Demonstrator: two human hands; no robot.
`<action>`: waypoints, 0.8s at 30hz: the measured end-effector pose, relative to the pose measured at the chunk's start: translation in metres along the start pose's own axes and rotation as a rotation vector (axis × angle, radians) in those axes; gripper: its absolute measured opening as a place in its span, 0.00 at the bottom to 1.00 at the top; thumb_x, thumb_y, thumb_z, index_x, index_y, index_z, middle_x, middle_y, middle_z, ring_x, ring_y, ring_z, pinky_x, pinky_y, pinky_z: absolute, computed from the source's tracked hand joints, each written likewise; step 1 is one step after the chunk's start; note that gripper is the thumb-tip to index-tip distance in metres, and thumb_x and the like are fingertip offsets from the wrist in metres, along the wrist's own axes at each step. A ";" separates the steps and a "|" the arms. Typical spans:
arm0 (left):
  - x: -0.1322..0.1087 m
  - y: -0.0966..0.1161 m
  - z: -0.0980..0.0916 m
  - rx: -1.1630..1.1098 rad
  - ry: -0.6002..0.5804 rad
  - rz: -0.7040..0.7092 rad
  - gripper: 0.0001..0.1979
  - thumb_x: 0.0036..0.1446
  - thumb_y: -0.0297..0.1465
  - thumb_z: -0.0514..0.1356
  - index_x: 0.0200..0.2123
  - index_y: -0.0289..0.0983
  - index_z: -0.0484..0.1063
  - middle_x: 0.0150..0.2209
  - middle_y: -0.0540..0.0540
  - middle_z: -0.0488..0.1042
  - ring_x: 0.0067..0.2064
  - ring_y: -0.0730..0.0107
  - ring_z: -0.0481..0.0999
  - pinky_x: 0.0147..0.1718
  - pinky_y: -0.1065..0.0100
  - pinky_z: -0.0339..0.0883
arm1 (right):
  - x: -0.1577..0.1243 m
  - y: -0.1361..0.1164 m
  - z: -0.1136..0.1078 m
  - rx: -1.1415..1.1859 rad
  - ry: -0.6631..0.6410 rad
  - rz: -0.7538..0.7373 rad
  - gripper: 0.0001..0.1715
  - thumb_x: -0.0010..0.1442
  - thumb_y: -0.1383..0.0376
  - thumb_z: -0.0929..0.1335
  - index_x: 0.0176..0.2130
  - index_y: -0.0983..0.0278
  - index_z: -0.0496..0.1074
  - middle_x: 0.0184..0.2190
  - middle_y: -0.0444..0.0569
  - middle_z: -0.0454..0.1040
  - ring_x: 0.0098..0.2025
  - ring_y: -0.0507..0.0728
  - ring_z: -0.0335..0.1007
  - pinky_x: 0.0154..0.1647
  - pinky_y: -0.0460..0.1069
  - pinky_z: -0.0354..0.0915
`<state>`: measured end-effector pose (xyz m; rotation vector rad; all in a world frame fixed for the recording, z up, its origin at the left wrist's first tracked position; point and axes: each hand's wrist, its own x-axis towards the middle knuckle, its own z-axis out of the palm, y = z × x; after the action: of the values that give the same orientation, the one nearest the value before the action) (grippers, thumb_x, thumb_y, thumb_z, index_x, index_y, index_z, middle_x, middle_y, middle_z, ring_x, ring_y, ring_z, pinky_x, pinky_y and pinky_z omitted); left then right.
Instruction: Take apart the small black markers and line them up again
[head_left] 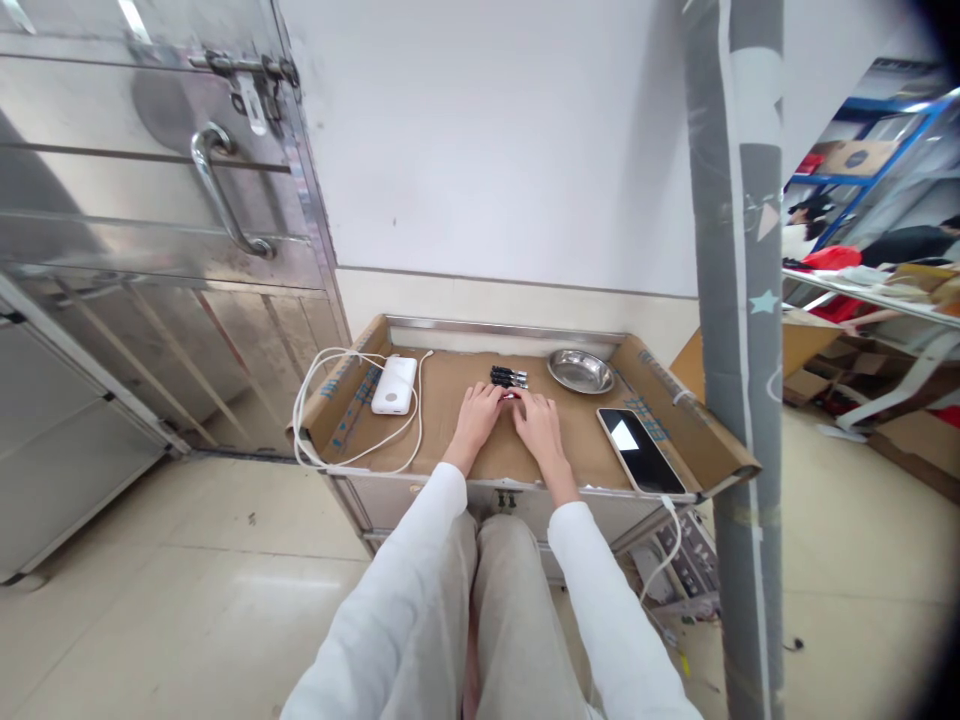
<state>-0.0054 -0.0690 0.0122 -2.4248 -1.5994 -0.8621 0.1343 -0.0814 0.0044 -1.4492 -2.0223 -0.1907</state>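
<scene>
My left hand (478, 415) and my right hand (538, 425) meet over the middle of the cardboard-lined tabletop (442, 400). Between their fingertips is a small red piece (510, 396), mostly covered by the fingers; its kind is too small to make out. Both hands are closed on it. Just beyond the fingertips lie several short black sticks with silvery ends (508, 374), side by side. A shallow round metal dish (580, 371) stands to the right behind my right hand.
On the left lies a white power bank (394, 386) with a looped white cable (420, 410). A phone (641, 450) lies front right, a cable at its lower end. A grey wrapped pillar (739, 350) rises at right; a metal door (150, 200) stands left. People sit far right.
</scene>
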 end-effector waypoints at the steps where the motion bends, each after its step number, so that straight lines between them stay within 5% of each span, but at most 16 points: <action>1: 0.000 0.000 -0.001 -0.001 0.008 -0.023 0.10 0.64 0.33 0.49 0.42 0.40 0.67 0.42 0.47 0.74 0.45 0.63 0.67 0.44 0.63 0.57 | 0.000 0.000 0.001 0.038 -0.030 -0.039 0.25 0.61 0.67 0.58 0.58 0.63 0.60 0.51 0.53 0.71 0.48 0.58 0.66 0.48 0.52 0.58; 4: 0.000 0.000 -0.002 -0.002 0.052 -0.116 0.11 0.65 0.34 0.47 0.43 0.39 0.67 0.42 0.45 0.73 0.45 0.62 0.67 0.44 0.62 0.57 | 0.001 0.000 0.004 0.116 -0.085 -0.093 0.37 0.59 0.67 0.60 0.65 0.63 0.45 0.58 0.53 0.64 0.54 0.58 0.64 0.50 0.52 0.61; 9: 0.000 -0.002 -0.001 0.038 0.145 -0.274 0.12 0.65 0.32 0.45 0.44 0.37 0.66 0.41 0.42 0.71 0.44 0.60 0.68 0.44 0.61 0.60 | 0.001 0.003 0.008 0.136 -0.080 -0.033 0.40 0.58 0.68 0.59 0.66 0.65 0.41 0.58 0.56 0.64 0.55 0.59 0.63 0.53 0.55 0.61; 17: 0.003 -0.007 0.011 0.227 0.173 -0.418 0.12 0.63 0.24 0.43 0.41 0.34 0.65 0.39 0.40 0.70 0.42 0.60 0.70 0.41 0.62 0.64 | 0.000 0.006 0.010 0.071 -0.008 0.039 0.28 0.59 0.72 0.56 0.58 0.67 0.60 0.56 0.55 0.65 0.57 0.58 0.58 0.56 0.54 0.57; 24: 0.015 -0.015 0.015 0.191 0.091 -0.415 0.12 0.62 0.22 0.43 0.41 0.31 0.65 0.41 0.36 0.69 0.44 0.59 0.69 0.44 0.60 0.63 | 0.005 0.008 0.011 -0.106 -0.007 0.095 0.15 0.58 0.72 0.59 0.41 0.63 0.71 0.41 0.54 0.68 0.44 0.60 0.61 0.46 0.52 0.59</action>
<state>-0.0079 -0.0442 0.0039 -1.9298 -2.0800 -0.8126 0.1357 -0.0695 -0.0036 -1.6094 -1.9700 -0.2566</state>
